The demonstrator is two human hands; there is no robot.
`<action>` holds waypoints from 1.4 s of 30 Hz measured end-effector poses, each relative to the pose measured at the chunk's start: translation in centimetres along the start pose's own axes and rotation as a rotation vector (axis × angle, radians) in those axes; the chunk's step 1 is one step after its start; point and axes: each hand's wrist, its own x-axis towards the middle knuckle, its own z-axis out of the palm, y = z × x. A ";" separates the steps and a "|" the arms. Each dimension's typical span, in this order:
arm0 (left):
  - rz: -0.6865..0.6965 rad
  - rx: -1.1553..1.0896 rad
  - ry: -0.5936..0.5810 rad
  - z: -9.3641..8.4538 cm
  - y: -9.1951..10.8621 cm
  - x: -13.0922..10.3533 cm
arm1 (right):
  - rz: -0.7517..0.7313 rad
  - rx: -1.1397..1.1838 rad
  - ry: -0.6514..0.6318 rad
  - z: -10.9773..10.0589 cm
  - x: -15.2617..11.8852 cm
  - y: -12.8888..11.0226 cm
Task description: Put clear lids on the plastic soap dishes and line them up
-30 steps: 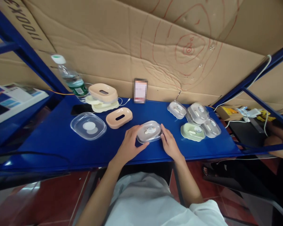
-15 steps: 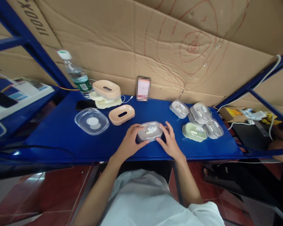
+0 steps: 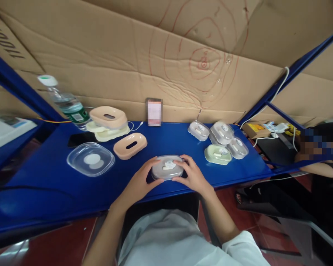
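At the table's front edge lies a grey soap box (image 3: 167,173) with a clear lid and a white label on top. My left hand (image 3: 143,180) grips its left end, thumb at the near side and fingers at the far side. From the right, my right hand (image 3: 192,174) holds the other end, its fingertips on the lid near the label. To the left are a peach oval tray with a slot (image 3: 130,146) and a stack of clear lids (image 3: 90,159). Several lidded boxes, among them a green one (image 3: 218,154) and a grey pair (image 3: 222,133), stand to the right.
A water bottle (image 3: 69,107), a stacked peach tray (image 3: 108,116) and cream trays (image 3: 112,133) stand at the back left, near a dark phone (image 3: 82,140). A lit phone (image 3: 154,112) leans against the cardboard (image 3: 113,74). Another person's arm (image 3: 317,169) shows at the right.
My view has shifted, so the table things appear lower and further left. My right hand has closed in on the box, its fingers now over the lid's edge. The left hand keeps its hold.
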 end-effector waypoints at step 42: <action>-0.288 0.474 0.799 -8.2 -3.2 -3.0 | 0.076 -0.286 -0.002 1.0 0.1 1.9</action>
